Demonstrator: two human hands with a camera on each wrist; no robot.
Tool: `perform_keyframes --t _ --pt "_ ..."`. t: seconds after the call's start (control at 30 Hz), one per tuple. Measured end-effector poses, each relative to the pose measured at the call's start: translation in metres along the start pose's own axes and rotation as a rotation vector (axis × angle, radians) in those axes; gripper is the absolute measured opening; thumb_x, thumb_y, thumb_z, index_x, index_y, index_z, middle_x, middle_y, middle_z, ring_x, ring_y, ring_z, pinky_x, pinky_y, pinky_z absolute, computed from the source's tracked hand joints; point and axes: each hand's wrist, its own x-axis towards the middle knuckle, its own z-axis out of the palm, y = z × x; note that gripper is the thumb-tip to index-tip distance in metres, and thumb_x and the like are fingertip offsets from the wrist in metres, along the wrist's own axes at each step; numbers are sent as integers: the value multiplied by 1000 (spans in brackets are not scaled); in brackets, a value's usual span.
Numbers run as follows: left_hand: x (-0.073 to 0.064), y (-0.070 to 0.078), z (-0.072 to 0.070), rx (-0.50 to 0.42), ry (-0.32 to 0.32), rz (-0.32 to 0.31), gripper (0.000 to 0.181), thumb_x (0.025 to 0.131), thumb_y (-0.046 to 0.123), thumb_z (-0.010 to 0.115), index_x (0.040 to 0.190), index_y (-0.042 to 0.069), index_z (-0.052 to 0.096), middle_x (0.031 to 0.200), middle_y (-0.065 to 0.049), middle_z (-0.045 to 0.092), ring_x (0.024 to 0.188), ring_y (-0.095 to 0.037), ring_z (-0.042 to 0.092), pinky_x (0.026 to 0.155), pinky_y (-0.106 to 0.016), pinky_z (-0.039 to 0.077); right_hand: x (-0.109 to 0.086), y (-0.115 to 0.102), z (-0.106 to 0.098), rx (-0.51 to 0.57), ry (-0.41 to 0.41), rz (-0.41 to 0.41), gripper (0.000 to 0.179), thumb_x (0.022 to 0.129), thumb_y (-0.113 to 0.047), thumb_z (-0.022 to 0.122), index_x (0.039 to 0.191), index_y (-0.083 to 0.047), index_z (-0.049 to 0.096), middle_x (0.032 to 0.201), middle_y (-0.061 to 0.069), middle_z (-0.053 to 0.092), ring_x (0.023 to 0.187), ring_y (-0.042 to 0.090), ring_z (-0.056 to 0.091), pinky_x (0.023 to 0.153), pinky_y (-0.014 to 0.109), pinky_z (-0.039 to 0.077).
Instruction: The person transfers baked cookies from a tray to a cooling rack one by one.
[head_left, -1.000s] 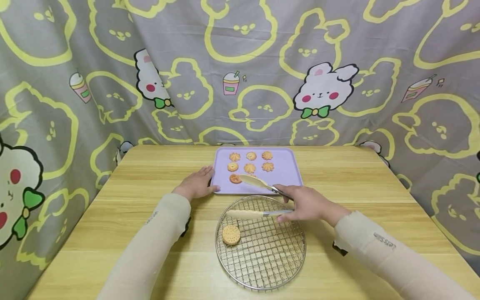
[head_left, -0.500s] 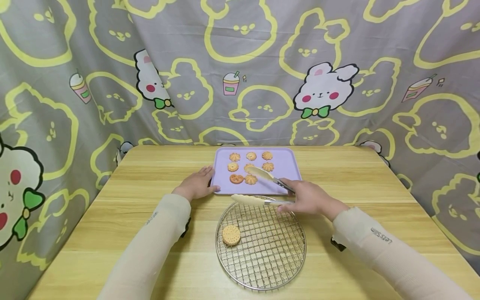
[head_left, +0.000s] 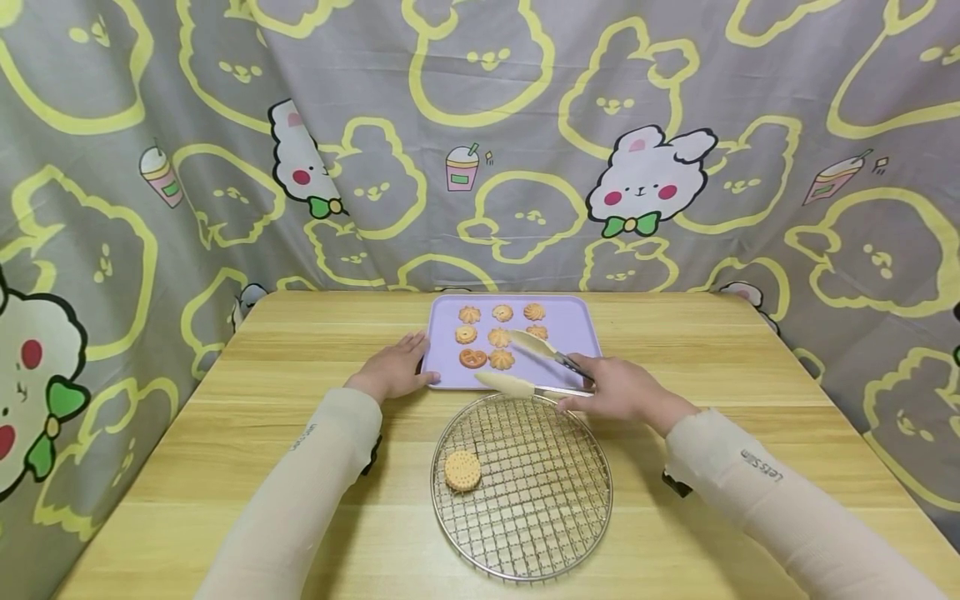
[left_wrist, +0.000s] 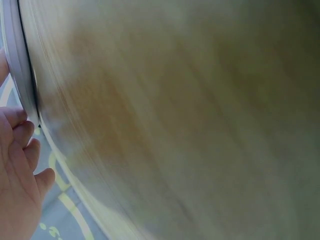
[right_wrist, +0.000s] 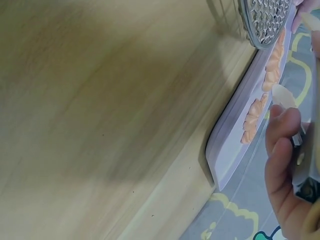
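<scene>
Left hand (head_left: 392, 367) spread at purple tray (head_left: 444, 372), nine cookies (head_left: 502, 359), right hand (head_left: 622, 387) gripping parted tongs (head_left: 553, 354), wire rack (head_left: 525, 508), one biscuit (head_left: 462, 472)

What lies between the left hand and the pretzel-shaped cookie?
Only a bare stretch of the purple tray lies between the left hand and the pretzel-shaped cookie; the head view shows this.
</scene>
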Motion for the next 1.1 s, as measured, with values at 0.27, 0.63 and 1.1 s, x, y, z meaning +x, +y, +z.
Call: perform_keyframes --t 0.27,0.63,1.1 --pt "0 0 1 -3 7 -1 81 96 53 45 152 2 17 157 -14 12 143 -31 10 116 -44 15 2 2 0 -11 -25 59 88 82 -62 63 144 -3 41 88 7 63 72 19 53 66 41 49" --pt "-1 0 0 3 2 -3 81 96 53 45 152 1 16 157 -14 11 143 -31 9 116 -44 14 5 0 -1 -40 -57 77 81 85 -57 61 144 -5 42 71 0 54 64 18 50 55 33 42" --pt "-2 0 0 -4 -1 5 81 96 54 45 151 1 18 157 -14 10 143 -31 9 116 -45 14 6 -4 1 -97 -45 52 75 86 -55 63 141 -6 47 69 0 53 61 17 48 51 32 40"
